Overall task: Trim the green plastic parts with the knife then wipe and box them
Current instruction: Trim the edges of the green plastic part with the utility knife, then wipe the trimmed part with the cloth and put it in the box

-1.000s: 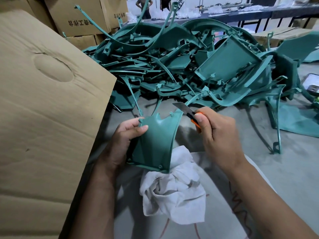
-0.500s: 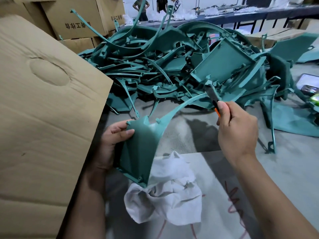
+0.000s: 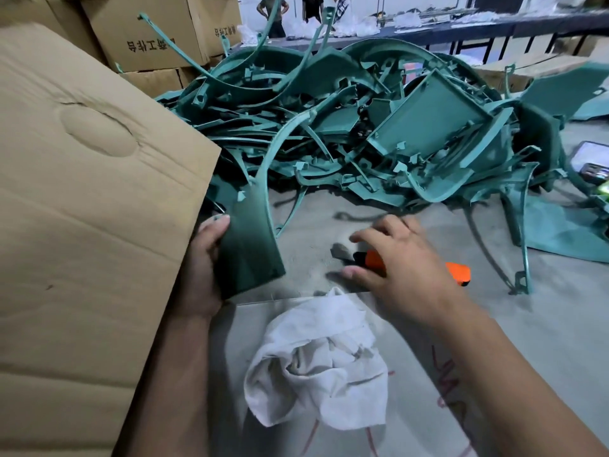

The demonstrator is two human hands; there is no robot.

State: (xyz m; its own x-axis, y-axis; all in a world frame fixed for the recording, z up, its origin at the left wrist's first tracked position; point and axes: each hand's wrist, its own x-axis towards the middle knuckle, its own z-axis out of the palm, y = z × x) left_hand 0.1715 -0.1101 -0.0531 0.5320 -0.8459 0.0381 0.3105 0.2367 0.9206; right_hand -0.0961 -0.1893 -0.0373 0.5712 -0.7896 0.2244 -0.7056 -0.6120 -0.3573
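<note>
My left hand [image 3: 204, 258] grips a curved green plastic part [image 3: 250, 245] by its wide lower end, thumb on its face. The part's thin arm arches up toward the pile and its left edge sits against the big cardboard box [image 3: 82, 225]. The orange knife [image 3: 458, 273] lies on the grey table under my right hand [image 3: 405, 268], which hovers over it with fingers spread and fairly straight. Only the knife's two ends show, and the hand is blurred. A crumpled white rag [image 3: 323, 364] lies near the front, between my forearms.
A tall tangled pile of green plastic parts [image 3: 362, 127] fills the table behind. Printed cartons [image 3: 148, 37] are stacked at the back left. A phone [image 3: 593, 159] lies at the right edge. People stand at a far table [image 3: 494, 24].
My right hand came down from the part's arm and laid the knife on the table. My left hand swung the green part left, toward the cardboard box.
</note>
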